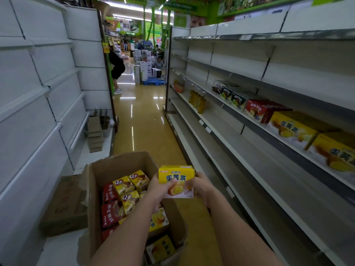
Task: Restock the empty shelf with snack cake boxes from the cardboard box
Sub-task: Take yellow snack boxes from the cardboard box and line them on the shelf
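Observation:
A yellow snack cake box (176,176) is held upright above the open cardboard box (123,166). My left hand (158,189) grips its left side, thumb across the front. My right hand (200,186) grips its right edge. Inside the cardboard box lie several more snack cake boxes (124,196), some red and some yellow. The white shelving (249,148) on the right is mostly bare. One of its shelves carries a row of yellow boxes (294,127), a red box (263,110) and dark boxes (228,93).
A flattened brown carton (67,204) lies left of the cardboard box. Folded cardboard pieces (96,131) lean on the bare left shelving. Bottles (196,100) stand on a lower right shelf. A person (116,70) and stacked cartons on a pallet (148,72) are at the aisle's far end.

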